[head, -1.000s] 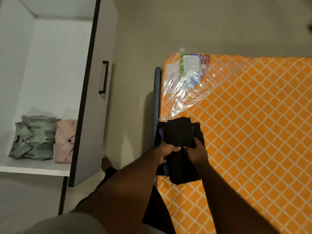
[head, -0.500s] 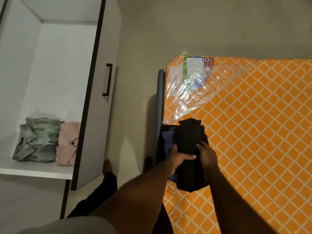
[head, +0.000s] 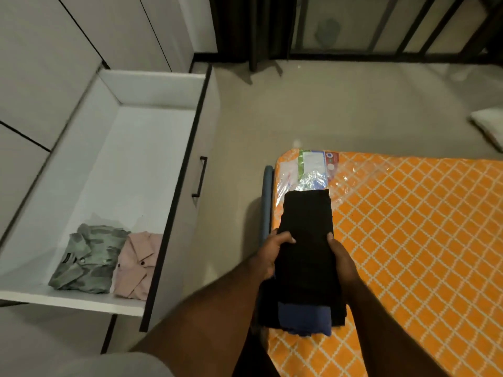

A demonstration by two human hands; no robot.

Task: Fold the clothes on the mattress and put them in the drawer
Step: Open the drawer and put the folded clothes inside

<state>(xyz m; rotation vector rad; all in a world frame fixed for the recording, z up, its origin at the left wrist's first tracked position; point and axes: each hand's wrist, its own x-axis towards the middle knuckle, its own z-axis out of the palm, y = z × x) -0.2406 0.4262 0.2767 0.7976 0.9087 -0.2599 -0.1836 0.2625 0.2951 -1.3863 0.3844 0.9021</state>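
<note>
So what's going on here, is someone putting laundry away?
A person is folding clothes and stowing them. Both hands grip a folded black garment at the corner of the orange mattress, the left hand on one long edge and the right hand on the other. Some blue fabric shows under its near end. Beside the mattress, the open drawer holds a folded camouflage shirt and a folded pink shirt side by side.
</note>
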